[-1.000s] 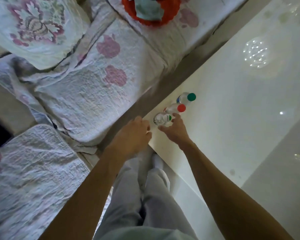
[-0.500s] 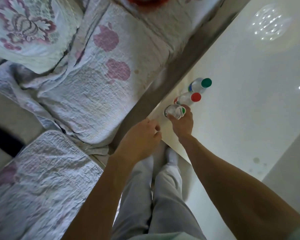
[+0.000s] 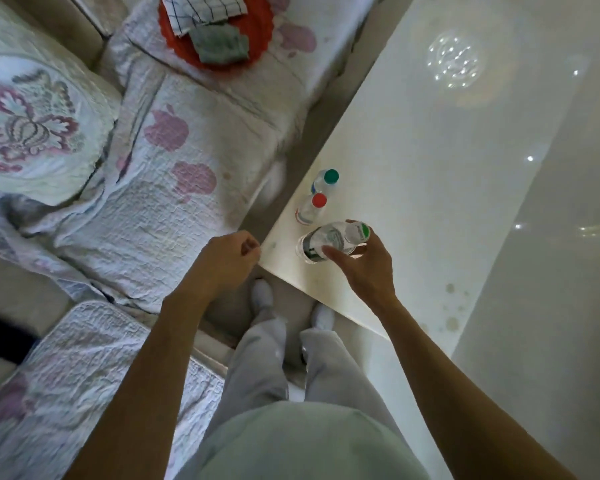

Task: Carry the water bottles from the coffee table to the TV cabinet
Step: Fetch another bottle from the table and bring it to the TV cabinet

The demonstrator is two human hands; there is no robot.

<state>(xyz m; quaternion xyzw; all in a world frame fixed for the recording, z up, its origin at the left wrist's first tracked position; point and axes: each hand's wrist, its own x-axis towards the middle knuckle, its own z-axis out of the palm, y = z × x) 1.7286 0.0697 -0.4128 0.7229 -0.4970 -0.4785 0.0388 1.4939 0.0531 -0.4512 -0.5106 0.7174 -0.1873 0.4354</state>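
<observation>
Three clear water bottles are at the near corner of the glossy white coffee table (image 3: 430,161). My right hand (image 3: 364,268) grips the nearest one, a white-capped bottle (image 3: 329,240), by its upper part, and the bottle is tilted. Behind it stand a red-capped bottle (image 3: 314,207) and a green-capped bottle (image 3: 326,180), both upright. My left hand (image 3: 227,259) hovers left of the table corner with fingers loosely curled and holds nothing. The TV cabinet is out of view.
A sofa with a quilted floral cover (image 3: 160,188) runs along the left, close to the table's edge. On it lie a patterned cushion (image 3: 32,129) and a red tray (image 3: 219,32) with folded cloths. My legs stand in the narrow gap between sofa and table.
My right hand has closed round the white-capped bottle and tilted it away from the other two. The camera view has shifted, and my left hand stays beside the table corner.
</observation>
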